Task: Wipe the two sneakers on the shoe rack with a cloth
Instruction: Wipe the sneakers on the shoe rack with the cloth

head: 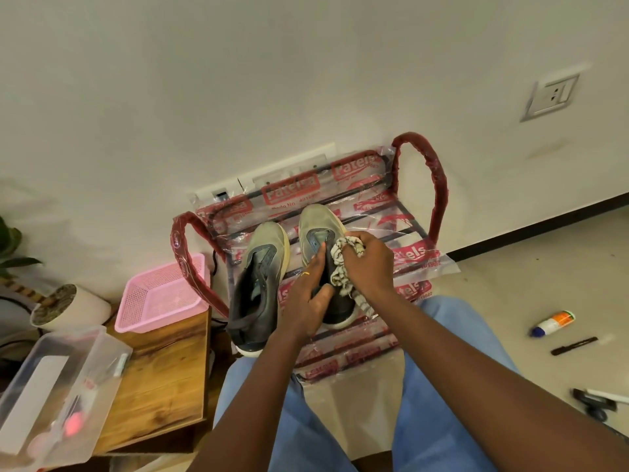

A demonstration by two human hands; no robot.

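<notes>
Two grey-green sneakers with dark heels stand side by side on the top of a red-framed shoe rack (439, 185) wrapped in printed plastic. The left sneaker (260, 267) stands free. My left hand (308, 298) grips the right sneaker (315, 223) around its collar and tongue. My right hand (367, 264) holds a bunched striped cloth (340, 270) pressed against the right side of that sneaker. The rear half of the right sneaker is mostly hidden by both hands.
A pink mesh basket (160, 294) and a clear plastic box (54, 386) rest on a wooden table (160, 379) at the left, beside a white plant pot (71, 308). On the floor at the right lie a glue tube (553, 323), a black pen (573, 345) and scissors (592, 403). My blue-trousered knees are below.
</notes>
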